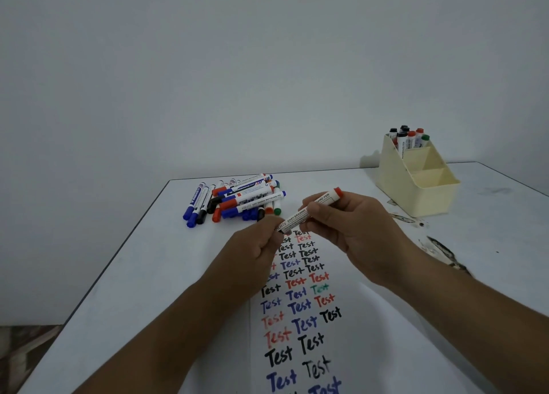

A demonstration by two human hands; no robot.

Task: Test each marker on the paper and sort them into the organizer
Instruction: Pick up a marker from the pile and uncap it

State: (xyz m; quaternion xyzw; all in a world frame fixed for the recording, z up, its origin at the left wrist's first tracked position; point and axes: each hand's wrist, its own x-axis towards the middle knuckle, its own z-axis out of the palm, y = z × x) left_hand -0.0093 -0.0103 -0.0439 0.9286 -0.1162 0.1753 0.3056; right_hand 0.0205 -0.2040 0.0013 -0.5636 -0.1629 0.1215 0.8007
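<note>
Both hands, left [255, 254] and right [353, 227], grip one red marker [309, 210] over the paper [350, 349]. Several stand in the organizer [427, 197]; a pile [237, 199] probably awaits testing.

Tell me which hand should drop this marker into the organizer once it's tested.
Right, probably. The right hand already grips the marker by its barrel, and the organizer stands on that side. The left hand only pinches the marker's near end.
</note>
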